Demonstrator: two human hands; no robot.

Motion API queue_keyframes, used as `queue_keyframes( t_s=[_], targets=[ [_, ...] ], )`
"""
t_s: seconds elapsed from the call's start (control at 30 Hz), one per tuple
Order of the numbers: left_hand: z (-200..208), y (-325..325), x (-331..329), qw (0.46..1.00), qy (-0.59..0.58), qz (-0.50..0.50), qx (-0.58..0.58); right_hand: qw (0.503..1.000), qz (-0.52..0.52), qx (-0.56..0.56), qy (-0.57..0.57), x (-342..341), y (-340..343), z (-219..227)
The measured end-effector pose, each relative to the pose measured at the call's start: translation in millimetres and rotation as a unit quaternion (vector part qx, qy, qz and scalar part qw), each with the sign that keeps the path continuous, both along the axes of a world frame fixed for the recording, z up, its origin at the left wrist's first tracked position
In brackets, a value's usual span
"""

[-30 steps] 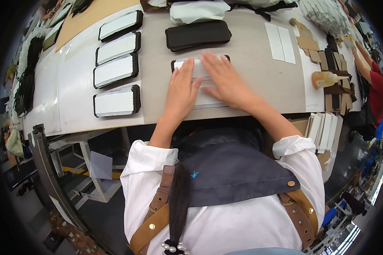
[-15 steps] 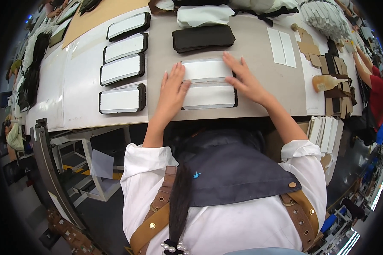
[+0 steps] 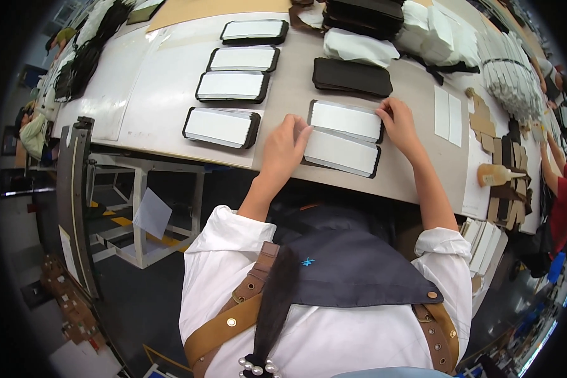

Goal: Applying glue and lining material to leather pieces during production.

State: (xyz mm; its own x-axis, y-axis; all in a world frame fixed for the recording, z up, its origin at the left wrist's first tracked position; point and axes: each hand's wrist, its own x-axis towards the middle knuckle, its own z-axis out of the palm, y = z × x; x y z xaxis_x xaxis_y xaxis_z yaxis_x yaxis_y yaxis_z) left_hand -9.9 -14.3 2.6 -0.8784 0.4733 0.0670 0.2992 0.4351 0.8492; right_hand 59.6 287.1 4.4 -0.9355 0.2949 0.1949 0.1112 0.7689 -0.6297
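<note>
Two flat rectangular panels with white tops and dark edges lie one behind the other in front of me, the far panel [image 3: 345,120] and the near panel [image 3: 340,153]. My left hand [image 3: 282,148] is at their left ends. Its fingers are curled toward the thumb, and what they hold, if anything, is hidden. My right hand [image 3: 399,125] pinches the far panel's right end near its back corner. Behind the panels lies a stack of black rectangular pieces [image 3: 351,77], apart from both hands.
Several white-topped, black-edged stacks [image 3: 220,127] form a column on the left. White cloth [image 3: 360,48] lies behind the black stack. Two white strips [image 3: 448,114], a bottle of amber liquid [image 3: 496,175] and brown card pieces [image 3: 483,123] are at right. Beyond them another person's arm [image 3: 551,170] shows.
The view has shifted, so the table appears farther right and tilted. Both hands have gone from lying flat with fingers spread on the panels to curled fingers at their ends.
</note>
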Motion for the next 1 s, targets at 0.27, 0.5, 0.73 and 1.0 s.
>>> queue_keyframes(
  t_s=[0.27, 0.5, 0.73, 1.0],
  targets=[
    [47.1, -34.6, -3.6, 0.992, -0.052, -0.032, 0.108, 0.985, 0.079, -0.127, -0.081, 3.5, 0.9, 46.8],
    [59.9, -157.1, -80.7, 0.957, -0.048, 0.190, 0.215, 0.944, 0.037, -0.327, 0.041, -28.9, -10.3, 70.4],
    [9.0, -203.5, -113.5, 0.964, -0.089, 0.212, 0.136, 0.932, 0.128, -0.337, 0.038, -136.8, -91.5, 52.6],
    [1.0, -188.4, -106.0, 0.963, 0.009, 0.266, 0.031, 0.953, 0.146, -0.264, 0.019, -199.7, -171.5, -5.7]
  ],
)
